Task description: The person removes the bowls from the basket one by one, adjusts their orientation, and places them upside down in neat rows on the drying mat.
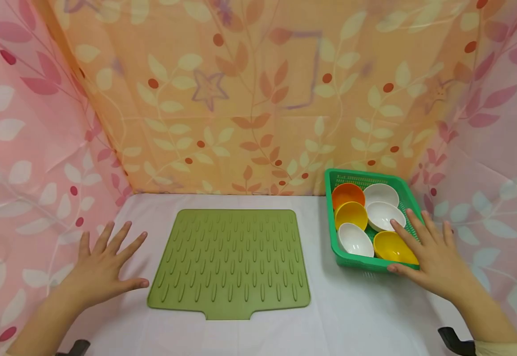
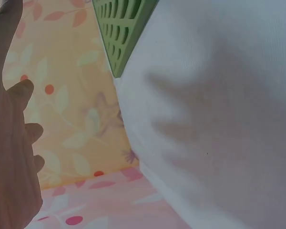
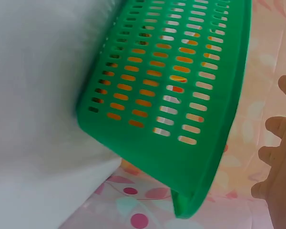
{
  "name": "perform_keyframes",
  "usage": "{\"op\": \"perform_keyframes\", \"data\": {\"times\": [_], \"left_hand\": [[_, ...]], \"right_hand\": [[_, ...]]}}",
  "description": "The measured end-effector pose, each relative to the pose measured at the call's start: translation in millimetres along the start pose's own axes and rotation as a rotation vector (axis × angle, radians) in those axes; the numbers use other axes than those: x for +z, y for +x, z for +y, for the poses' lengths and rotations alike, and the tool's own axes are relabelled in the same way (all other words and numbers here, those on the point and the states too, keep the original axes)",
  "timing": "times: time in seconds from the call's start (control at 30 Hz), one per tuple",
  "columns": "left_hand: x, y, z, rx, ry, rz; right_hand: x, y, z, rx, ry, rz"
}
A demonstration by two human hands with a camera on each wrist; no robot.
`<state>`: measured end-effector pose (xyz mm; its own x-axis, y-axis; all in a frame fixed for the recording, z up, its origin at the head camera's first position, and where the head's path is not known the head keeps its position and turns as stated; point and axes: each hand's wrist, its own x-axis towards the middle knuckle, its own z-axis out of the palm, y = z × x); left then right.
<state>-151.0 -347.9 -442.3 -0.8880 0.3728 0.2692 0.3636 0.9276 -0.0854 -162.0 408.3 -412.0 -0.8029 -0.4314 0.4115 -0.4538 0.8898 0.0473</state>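
Observation:
My left hand (image 1: 100,269) is spread with straight fingers just left of a flat green drying mat (image 1: 229,257) with raised ridges, and holds nothing. My right hand (image 1: 436,257) is also spread, over the near right corner of a green plastic basket (image 1: 339,254); whether it touches the rim I cannot tell. Inside the basket are several small bowls: an orange bowl (image 1: 348,194), yellow bowls (image 1: 352,216) and white bowls (image 1: 355,241). In the right wrist view the slotted wall of the basket (image 3: 148,157) stands beside the right hand (image 3: 282,167).
A white cloth (image 1: 276,336) covers the table. Floral curtains stand around it: an orange one (image 1: 249,99) at the back and pink ones (image 1: 27,123) at the sides. Black straps (image 1: 456,341) show at the wrists.

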Motion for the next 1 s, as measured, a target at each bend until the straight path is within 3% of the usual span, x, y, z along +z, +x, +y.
{"op": "perform_keyframes", "data": {"times": [0.3,0.6,1.0], "left_hand": [[4.5,-0.7,11.2,-0.014,-0.153,-0.039],[20.4,-5.1,27.4,-0.018,-0.474,-0.033],[40.4,-13.3,36.3,0.026,-0.759,-0.023]], "right_hand": [[-8.2,16.3,0.7,-0.014,0.049,-0.012],[-14.0,39.2,-3.2,-0.004,0.186,-0.101],[-28.5,73.0,1.3,-0.017,0.418,-0.324]]}}
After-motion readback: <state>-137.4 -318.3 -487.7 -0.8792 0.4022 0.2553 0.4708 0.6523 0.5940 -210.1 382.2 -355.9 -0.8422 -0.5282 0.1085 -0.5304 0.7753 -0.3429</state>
